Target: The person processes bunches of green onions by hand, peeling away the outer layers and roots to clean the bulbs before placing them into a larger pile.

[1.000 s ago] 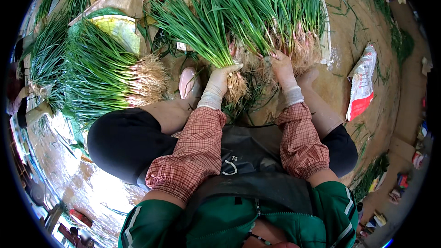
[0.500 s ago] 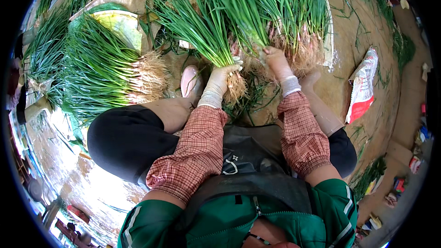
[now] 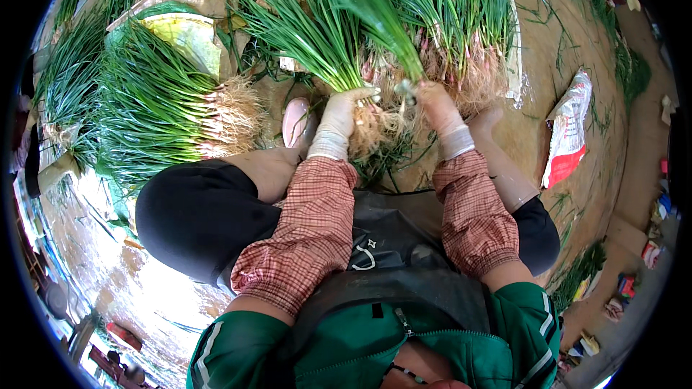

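Note:
My left hand [image 3: 339,112], in a pale glove, is closed round a bunch of scallions [image 3: 306,39] just above the roots. Their green leaves point away to the upper left, and the pale roots hang below the fingers. My right hand [image 3: 436,106], gloved too, pinches a smaller bunch of scallions [image 3: 386,21] near its base; its leaves are blurred by motion. The roots of the two bunches lie close together between my hands. Right behind my right hand lies a large heap of scallions [image 3: 472,11] with pinkish stems and tangled roots.
A second scallion pile [image 3: 155,104] lies left of my knee, roots toward me, beside a yellowish round lid [image 3: 191,36]. A pink shoe [image 3: 295,122] sits near my left leg. To the right is a white and red plastic bag [image 3: 569,130]. Loose leaves litter the wet floor.
My right hand has come slightly nearer to me, its bunch sliding along with it. My left hand has shifted slightly away and left, and the roots below it look more spread.

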The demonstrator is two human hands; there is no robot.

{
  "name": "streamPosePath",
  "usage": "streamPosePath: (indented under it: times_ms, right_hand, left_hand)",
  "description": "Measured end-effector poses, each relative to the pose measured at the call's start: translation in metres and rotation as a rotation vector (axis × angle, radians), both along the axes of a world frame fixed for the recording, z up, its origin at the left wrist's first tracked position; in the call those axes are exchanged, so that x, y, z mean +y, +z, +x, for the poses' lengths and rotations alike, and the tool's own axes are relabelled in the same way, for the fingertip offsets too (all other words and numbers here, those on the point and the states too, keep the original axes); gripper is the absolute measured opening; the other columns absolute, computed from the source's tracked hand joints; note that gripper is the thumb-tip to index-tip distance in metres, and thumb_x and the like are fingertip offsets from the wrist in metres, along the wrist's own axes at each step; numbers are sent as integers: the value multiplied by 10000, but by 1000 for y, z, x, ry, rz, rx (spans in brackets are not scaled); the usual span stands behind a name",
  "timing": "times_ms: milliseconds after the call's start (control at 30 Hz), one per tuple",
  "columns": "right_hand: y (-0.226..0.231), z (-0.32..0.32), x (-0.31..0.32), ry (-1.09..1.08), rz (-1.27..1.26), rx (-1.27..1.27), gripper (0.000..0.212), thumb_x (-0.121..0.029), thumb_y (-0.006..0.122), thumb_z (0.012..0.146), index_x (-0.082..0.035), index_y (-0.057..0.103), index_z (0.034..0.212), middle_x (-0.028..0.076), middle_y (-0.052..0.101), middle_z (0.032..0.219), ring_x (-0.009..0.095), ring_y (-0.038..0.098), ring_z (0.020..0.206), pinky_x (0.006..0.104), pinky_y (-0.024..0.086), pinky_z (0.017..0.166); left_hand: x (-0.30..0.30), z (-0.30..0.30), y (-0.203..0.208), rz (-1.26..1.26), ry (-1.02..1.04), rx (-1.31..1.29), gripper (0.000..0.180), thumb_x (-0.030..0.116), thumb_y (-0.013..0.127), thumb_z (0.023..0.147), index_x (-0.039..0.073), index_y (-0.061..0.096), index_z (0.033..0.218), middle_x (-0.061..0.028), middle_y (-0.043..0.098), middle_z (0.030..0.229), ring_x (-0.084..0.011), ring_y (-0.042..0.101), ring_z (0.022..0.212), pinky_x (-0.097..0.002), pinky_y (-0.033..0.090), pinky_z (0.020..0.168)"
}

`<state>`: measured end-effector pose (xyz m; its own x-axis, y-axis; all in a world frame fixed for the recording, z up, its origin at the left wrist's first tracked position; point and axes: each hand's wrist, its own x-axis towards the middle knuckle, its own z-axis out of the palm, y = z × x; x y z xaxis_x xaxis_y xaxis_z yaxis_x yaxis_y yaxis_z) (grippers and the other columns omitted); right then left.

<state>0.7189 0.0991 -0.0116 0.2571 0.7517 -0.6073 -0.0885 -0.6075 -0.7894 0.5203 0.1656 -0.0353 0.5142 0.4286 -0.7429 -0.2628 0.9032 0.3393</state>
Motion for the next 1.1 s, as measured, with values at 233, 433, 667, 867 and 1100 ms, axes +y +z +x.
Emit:
streamPosePath:
  times_ms: [233,433,667,867,1100]
  right_hand:
    - [12,-20,14,348,-36,-213,281,-342,583,915,-67,641,917,-21,536,723,81,461,603,221,387,561]
    - [20,-35,-17,-169,238,46,304,-326,518,948,-36,606,973,-21,540,726,51,450,600,185,363,518]
    - [19,-70,-26,427,194,-562,315,-290,550,906,-61,606,1117,80,654,1004,202,615,884,333,483,794]
    - [-58,58,-72,-66,34,-1012,273,-240,572,857,-70,666,1049,160,653,1042,311,624,955,384,483,856]
    - [-53,49,-58,217,-253,-940,352,-276,581,824,-107,638,1128,186,619,1110,346,597,1015,397,463,887]
  left_hand:
    - [-16,7,6,188,-164,-53,192,35,651,782,-73,634,940,-129,674,786,-188,645,589,-296,555,525]
    - [-22,0,-10,-62,-61,-272,217,64,686,770,-42,623,949,-116,647,761,-200,639,613,-320,563,556]
    - [-26,-2,-18,36,136,-290,259,65,641,817,-39,613,1052,-144,661,931,-230,658,777,-398,576,675]
    - [-20,6,9,233,16,-282,256,98,590,838,-75,600,1027,-197,651,861,-316,660,746,-397,564,705]
    - [-9,-22,10,212,33,-339,299,49,612,805,-51,566,1082,-166,649,925,-290,660,775,-425,570,647]
